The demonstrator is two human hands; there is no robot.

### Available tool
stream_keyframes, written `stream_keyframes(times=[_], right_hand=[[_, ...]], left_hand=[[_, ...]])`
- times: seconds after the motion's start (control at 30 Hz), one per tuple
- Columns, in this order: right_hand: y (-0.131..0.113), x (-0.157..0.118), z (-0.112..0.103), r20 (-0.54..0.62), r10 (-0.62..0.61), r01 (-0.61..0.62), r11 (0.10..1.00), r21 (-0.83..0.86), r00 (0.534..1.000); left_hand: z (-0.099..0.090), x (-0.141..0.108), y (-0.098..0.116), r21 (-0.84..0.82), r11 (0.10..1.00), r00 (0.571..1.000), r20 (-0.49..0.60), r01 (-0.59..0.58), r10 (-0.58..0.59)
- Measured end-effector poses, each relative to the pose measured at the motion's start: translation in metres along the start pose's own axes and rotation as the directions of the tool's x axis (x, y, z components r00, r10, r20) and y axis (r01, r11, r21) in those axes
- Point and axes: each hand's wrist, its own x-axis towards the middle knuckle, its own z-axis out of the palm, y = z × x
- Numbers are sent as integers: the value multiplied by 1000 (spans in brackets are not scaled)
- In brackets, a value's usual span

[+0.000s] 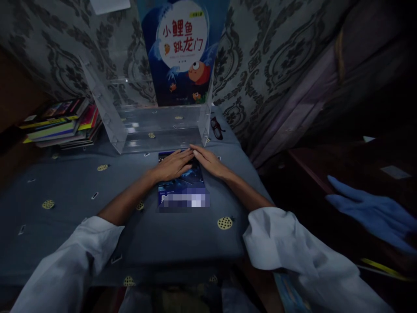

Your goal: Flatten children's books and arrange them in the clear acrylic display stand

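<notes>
A small book with a dark blue printed cover (192,178) lies on the cloth-covered table, the lower part of its cover blurred out. Across its upper half rests my left hand (175,165), fingers stretched out flat. My right hand (208,161) lies over the book's upper right corner, its fingers extended and their tips meeting those of the left. Neither hand grips anything. Just beyond my fingertips stands a clear plastic rack (163,141), and a blue picture book (182,87) with fish on its cover leans upright at its back.
Stacked books (61,124) sit at the table's far left. A pair of glasses (217,128) lies right of the rack. Patterned wallpaper (241,56) rises behind, with a curtain (293,117) at right. A blue glove (371,208) lies past the table's right edge.
</notes>
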Motion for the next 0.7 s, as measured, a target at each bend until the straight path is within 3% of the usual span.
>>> stream_keyframes(times=[0.33, 0.7], right_hand=[[3, 1, -1, 37, -63, 65, 996, -53, 997], [-3, -4, 1, 60, -87, 96, 982, -162, 994]], left_hand=[[0, -7, 24, 4, 996, 994, 66, -91, 90], [6, -42, 67, -93, 968, 965, 98, -233, 242]])
